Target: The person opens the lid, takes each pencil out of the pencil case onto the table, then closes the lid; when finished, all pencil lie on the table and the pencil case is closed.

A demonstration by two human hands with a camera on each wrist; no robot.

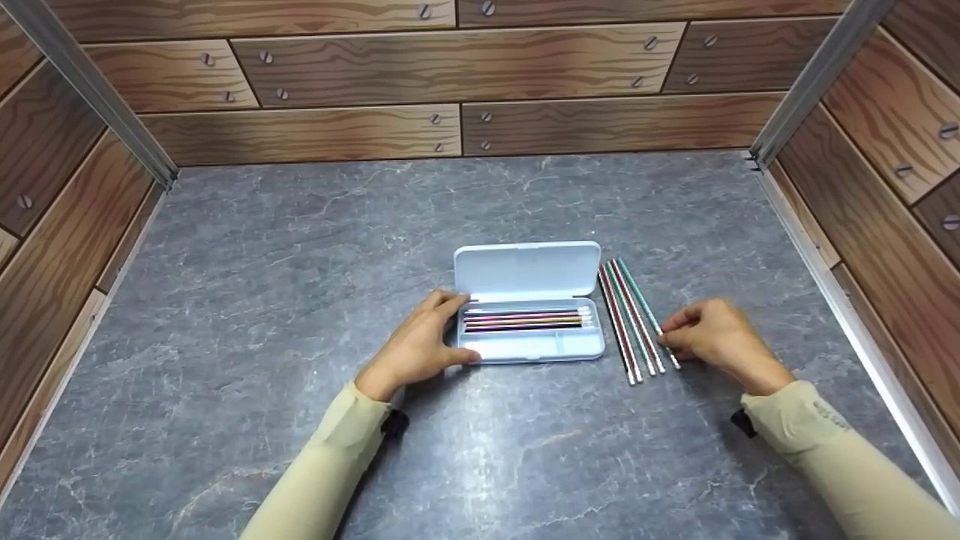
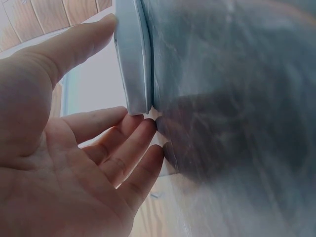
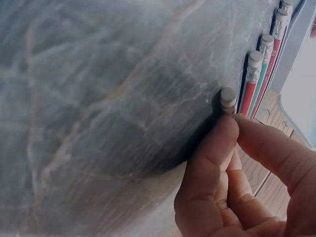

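Note:
A pale blue pencil case (image 1: 579,345) lies on the table with its lid (image 1: 529,270) raised at the back. Several striped pencils (image 1: 525,320) with white erasers fill its rear compartment. My left hand (image 1: 412,345) holds the case's left end, thumb at the front corner and fingers towards the back. To the right, my right hand (image 1: 720,341) pinches a green pencil (image 1: 639,295) near its eraser end between thumb and forefinger. In the right wrist view that pencil's eraser (image 3: 228,96) sticks out past the fingertips. Beside it lie several red and green pencils (image 1: 619,330), close to the case.
The grey marbled tabletop (image 1: 262,262) extends all around the case. Wood-patterned panels (image 1: 450,67) enclose the back and both sides, with metal posts (image 1: 810,82) at the corners. The front compartments of the case show bare pale bottoms.

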